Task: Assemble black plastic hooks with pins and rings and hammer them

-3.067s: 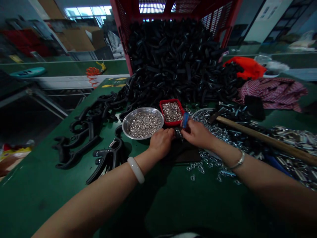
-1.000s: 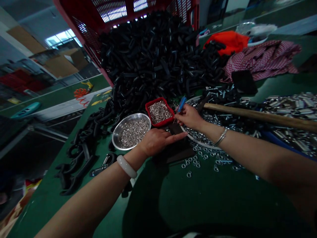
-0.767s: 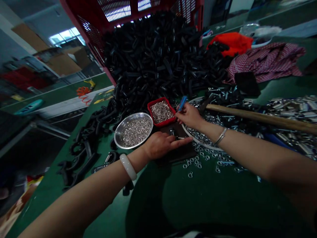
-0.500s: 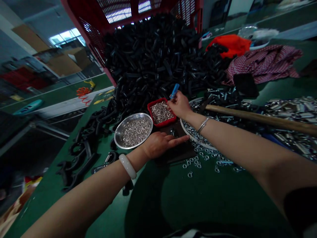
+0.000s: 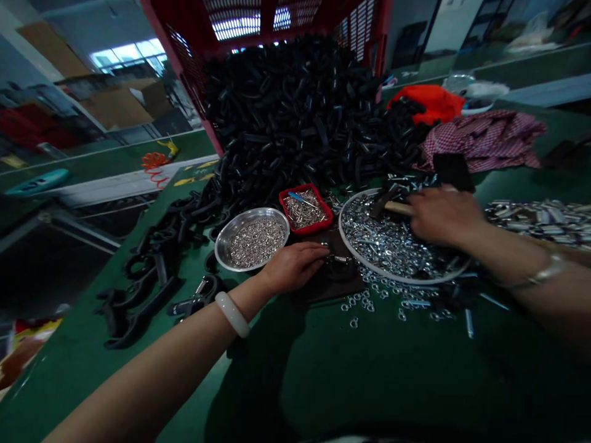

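Observation:
My left hand (image 5: 298,266) has its fingers together on a black clamp-like part with a coil spring (image 5: 341,259), which lies on a dark pad (image 5: 318,286). My right hand (image 5: 446,216) is closed over the wooden handle of a hammer (image 5: 399,208), above a white-rimmed round tray (image 5: 369,263) full of small eye-shaped metal pieces. The hammer's head rests over that tray. A thin blue-handled tool (image 5: 295,196) lies on metal pins in a red tray (image 5: 315,230). Beside it stands a steel bowl (image 5: 225,261) of small metal parts.
A red crate (image 5: 184,74) on its side spills a big heap of black curved parts (image 5: 295,117). More black parts (image 5: 152,283) lie at the left. Silvery cylinders (image 5: 540,215) and a checked cloth (image 5: 484,138) lie at the right. Loose eye pieces (image 5: 364,301) dot the front.
The blue-handled tool has left my right hand and lies in the red tray. My right hand has moved right onto the hammer handle. My left index finger has drawn in onto the spring part.

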Demonstrator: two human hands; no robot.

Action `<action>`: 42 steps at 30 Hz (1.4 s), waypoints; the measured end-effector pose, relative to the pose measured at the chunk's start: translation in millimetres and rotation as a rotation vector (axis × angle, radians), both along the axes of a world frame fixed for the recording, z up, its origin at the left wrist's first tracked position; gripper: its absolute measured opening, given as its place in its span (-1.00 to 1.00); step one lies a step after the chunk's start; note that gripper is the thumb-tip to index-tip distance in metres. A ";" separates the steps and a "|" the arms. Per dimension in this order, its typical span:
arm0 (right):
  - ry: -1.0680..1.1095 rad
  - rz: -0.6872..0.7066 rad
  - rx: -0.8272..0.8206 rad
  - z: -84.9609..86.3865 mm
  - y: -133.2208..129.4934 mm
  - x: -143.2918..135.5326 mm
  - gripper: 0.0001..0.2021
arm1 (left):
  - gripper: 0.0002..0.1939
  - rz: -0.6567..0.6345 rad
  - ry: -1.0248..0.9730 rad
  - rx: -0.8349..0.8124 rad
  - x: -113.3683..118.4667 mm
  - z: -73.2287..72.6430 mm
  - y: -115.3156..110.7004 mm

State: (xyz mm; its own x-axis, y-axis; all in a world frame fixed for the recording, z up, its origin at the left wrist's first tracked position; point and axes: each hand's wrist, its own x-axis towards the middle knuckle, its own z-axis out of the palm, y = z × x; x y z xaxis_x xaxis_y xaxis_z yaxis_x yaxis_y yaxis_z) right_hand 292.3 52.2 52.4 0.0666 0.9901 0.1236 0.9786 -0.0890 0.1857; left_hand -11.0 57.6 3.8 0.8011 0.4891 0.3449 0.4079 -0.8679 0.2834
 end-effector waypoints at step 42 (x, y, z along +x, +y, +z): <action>0.295 0.295 0.207 -24.5 -172.0 9.0 -0.36 | -0.51 0.375 0.340 0.063 6.7 -8.4 -49.6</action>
